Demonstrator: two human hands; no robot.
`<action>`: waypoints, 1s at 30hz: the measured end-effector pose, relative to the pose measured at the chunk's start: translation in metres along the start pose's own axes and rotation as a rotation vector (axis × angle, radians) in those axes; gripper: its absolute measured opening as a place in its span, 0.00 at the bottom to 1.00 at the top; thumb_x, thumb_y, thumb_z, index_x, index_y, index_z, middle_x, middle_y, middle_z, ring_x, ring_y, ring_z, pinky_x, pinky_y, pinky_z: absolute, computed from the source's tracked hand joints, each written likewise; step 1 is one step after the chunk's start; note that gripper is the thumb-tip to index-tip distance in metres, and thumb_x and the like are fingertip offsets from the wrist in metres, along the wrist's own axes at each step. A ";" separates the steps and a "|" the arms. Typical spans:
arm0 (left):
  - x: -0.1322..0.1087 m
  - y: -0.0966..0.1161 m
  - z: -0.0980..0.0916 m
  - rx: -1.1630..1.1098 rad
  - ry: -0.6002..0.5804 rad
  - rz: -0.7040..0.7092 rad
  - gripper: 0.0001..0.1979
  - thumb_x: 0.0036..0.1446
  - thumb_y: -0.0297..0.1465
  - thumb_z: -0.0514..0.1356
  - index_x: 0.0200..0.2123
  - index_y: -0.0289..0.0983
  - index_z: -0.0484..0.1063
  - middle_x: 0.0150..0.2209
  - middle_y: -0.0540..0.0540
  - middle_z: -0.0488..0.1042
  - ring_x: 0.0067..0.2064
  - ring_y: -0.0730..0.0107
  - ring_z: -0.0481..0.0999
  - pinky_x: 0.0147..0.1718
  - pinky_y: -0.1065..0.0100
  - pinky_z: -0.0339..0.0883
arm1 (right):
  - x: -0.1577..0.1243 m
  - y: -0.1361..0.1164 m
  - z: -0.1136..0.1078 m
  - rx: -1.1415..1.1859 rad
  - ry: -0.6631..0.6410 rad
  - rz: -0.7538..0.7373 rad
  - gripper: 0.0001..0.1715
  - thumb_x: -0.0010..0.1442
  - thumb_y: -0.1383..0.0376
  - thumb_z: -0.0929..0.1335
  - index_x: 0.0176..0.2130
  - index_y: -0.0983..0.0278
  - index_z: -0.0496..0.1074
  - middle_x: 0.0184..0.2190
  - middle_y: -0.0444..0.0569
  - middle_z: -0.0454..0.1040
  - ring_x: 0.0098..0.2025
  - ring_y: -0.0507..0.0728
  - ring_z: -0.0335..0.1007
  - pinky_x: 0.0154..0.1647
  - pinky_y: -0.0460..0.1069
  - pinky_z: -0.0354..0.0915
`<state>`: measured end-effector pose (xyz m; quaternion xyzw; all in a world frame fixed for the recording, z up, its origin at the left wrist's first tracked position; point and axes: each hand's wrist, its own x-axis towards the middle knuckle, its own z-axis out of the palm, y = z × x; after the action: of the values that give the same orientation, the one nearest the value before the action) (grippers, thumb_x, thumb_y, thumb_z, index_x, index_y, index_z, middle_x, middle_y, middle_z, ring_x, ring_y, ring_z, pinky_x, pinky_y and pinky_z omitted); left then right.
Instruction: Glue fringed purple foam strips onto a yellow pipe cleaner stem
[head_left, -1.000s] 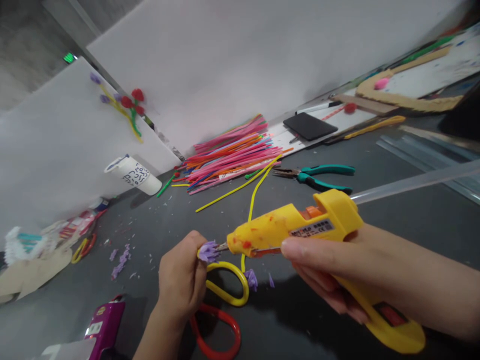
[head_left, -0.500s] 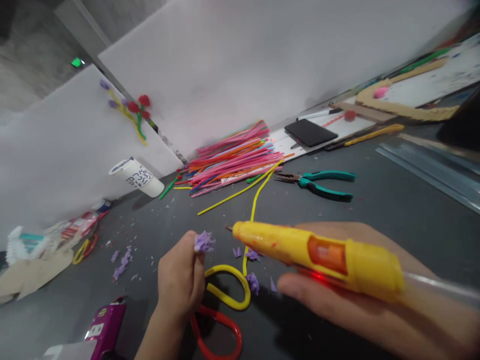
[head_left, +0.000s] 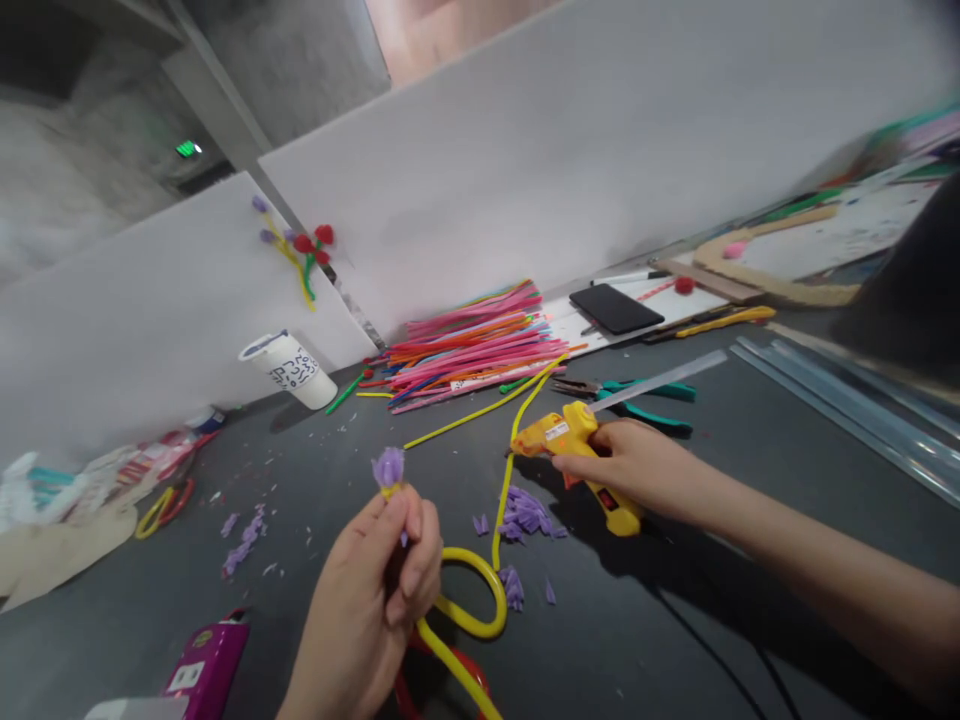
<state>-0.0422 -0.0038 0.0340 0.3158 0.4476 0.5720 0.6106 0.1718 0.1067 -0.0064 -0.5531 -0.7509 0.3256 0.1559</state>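
Note:
A small purple flower [head_left: 389,467] on a yellow stem stands up from my left hand [head_left: 375,590], pinched between thumb and fingers. My right hand [head_left: 622,462] is wrapped round a yellow hot glue gun [head_left: 559,432], its nozzle pointing left and a clear glue stick out of its back. Beneath the gun lie purple pieces [head_left: 525,512] and a long thin yellow stem [head_left: 504,500]. Right beside my left hand, scissors with a thick yellow loop [head_left: 499,610] and a red loop [head_left: 480,675] rest on the table, partly hidden.
Behind are a bundle of coloured pipe cleaners [head_left: 472,350], pliers [head_left: 652,415] and a black phone [head_left: 616,308]. A white cup [head_left: 292,372] stands at left. Clear glue sticks [head_left: 847,410] lie at right. A purple box [head_left: 206,665] is front left. The gun's cord [head_left: 705,640] trails forward.
The glue gun has drawn back from close to the camera, down and away over the table. My left hand has turned, so the flower now points upward and its yellow stem shows.

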 end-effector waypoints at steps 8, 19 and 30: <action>0.002 -0.027 0.013 0.060 0.058 -0.073 0.15 0.57 0.38 0.59 0.22 0.35 0.65 0.13 0.58 0.59 0.13 0.86 0.45 0.13 0.79 0.41 | -0.017 -0.016 -0.002 -0.169 0.162 -0.124 0.23 0.60 0.52 0.62 0.21 0.62 0.64 0.20 0.47 0.67 0.24 0.55 0.64 0.24 0.47 0.54; 0.002 -0.054 0.022 0.012 0.076 -0.159 0.17 0.48 0.42 0.65 0.23 0.36 0.66 0.13 0.61 0.54 0.16 0.85 0.40 0.14 0.81 0.39 | -0.059 -0.041 0.035 -0.014 0.356 -0.999 0.09 0.62 0.72 0.61 0.33 0.67 0.70 0.29 0.49 0.72 0.29 0.54 0.64 0.30 0.46 0.62; -0.016 -0.047 0.020 0.338 0.037 0.150 0.19 0.53 0.47 0.59 0.24 0.37 0.72 0.18 0.54 0.61 0.20 0.79 0.54 0.20 0.76 0.50 | -0.060 -0.043 0.004 0.763 0.132 -0.538 0.06 0.61 0.69 0.66 0.30 0.64 0.68 0.27 0.42 0.68 0.28 0.49 0.63 0.29 0.42 0.62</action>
<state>-0.0035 -0.0236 0.0030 0.4356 0.5239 0.5382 0.4961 0.1583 0.0421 0.0264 -0.2617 -0.6828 0.4903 0.4742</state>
